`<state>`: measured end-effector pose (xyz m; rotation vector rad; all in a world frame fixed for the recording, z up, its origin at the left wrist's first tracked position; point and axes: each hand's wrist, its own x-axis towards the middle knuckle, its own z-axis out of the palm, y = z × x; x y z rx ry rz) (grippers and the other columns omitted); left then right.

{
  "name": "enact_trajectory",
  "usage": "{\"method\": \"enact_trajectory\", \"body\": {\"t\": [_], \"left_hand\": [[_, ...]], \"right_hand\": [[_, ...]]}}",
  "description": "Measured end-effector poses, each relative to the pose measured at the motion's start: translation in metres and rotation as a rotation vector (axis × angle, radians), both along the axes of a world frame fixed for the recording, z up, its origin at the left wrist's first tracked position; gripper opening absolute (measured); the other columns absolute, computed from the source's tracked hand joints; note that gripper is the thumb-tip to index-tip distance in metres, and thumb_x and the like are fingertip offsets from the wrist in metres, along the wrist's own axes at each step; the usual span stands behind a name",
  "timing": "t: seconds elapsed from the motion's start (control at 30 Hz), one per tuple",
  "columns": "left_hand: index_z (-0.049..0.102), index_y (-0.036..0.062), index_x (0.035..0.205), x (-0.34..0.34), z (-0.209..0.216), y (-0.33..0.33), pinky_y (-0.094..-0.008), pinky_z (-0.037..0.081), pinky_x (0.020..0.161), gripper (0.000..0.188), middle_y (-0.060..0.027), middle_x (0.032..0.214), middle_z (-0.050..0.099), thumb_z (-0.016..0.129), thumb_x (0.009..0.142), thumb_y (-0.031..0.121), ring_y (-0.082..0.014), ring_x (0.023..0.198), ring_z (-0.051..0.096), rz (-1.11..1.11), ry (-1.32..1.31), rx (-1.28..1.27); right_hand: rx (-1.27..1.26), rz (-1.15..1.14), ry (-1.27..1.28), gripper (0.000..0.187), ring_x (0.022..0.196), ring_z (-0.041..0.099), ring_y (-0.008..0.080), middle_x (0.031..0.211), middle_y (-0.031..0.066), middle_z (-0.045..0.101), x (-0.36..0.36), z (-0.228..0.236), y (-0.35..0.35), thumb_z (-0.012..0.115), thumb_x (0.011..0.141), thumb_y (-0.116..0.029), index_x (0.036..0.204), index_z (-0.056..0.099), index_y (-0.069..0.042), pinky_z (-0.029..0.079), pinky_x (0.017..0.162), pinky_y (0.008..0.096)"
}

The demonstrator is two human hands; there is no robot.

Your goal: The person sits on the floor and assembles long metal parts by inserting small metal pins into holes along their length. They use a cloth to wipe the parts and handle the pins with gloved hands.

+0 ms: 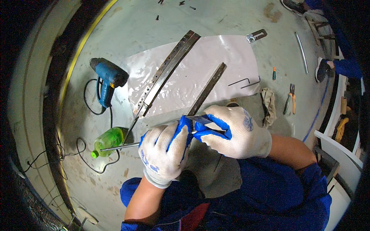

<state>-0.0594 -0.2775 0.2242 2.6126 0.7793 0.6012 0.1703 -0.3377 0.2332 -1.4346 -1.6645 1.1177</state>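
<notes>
Both my hands wear white knit gloves with blue palms and meet in front of my lap. My left hand (165,148) is closed round a thin metal rod (119,146), whose end sticks out to the left past the green bottle. Pinched in my right hand (235,131), against the left fingertips, is a small flat greyish piece (201,120); its kind is unclear, as the fingers cover most of it. Just beyond the hands a dark narrow metal bar (208,89) slants away. A longer metal rail (169,69) lies farther left on a white plastic sheet (231,54).
To the left are a blue heat gun (106,79) with its cord and a green bottle (110,141). On the right lie hex keys (243,81), a screwdriver (274,72), pliers (290,99), a rag (268,106), a metal tube (301,52) and a slotted bracket (257,35). Another person's shoe (322,70) shows at right.
</notes>
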Motion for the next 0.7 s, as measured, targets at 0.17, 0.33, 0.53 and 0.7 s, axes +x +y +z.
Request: {"method": "enact_trajectory", "body": {"t": [0.17,0.33,0.53,0.7], "left_hand": [[0.071,0.0046,0.116,-0.004,0.004,0.001,-0.0435,0.052,0.070,0.054,-0.0136,0.107,0.070,0.080,0.064,0.015,-0.0308,0.083,0.065,0.046,-0.014,-0.036],[0.070,0.0034,0.117,-0.019,0.010,0.000,-0.0434,0.054,0.071,0.056,-0.0144,0.106,0.071,0.081,0.063,0.012,-0.0317,0.085,0.067,0.158,0.011,-0.144],[0.068,0.0016,0.120,-0.021,0.007,-0.005,-0.0438,0.056,0.075,0.054,-0.0172,0.105,0.072,0.082,0.068,0.005,-0.0354,0.085,0.068,0.466,-0.038,-0.259],[0.070,0.0001,0.118,-0.016,0.000,0.002,-0.0409,0.056,0.079,0.045,-0.0189,0.102,0.073,0.082,0.075,0.003,-0.0351,0.085,0.070,0.807,-0.142,-0.363]], "right_hand": [[-0.096,0.105,0.020,0.037,0.081,0.070,0.0418,0.087,0.0197,0.068,-0.001,0.000,0.017,0.075,0.088,-0.022,0.113,0.056,-0.003,0.054,0.065,0.0484],[-0.135,0.228,0.163,0.037,0.080,0.069,0.0435,0.086,0.0210,0.067,-0.011,-0.009,0.045,0.074,0.087,-0.021,0.111,0.053,-0.003,0.053,0.066,0.0502],[-0.179,0.412,0.174,0.042,0.077,0.071,0.0307,0.087,0.0177,0.068,-0.029,-0.025,0.089,0.074,0.088,-0.020,0.119,0.054,0.000,0.056,0.067,0.0406],[0.050,0.520,0.327,0.042,0.074,0.070,0.0215,0.087,0.0154,0.069,-0.054,-0.060,0.130,0.076,0.086,-0.015,0.119,0.056,0.002,0.057,0.069,0.0349]]}}
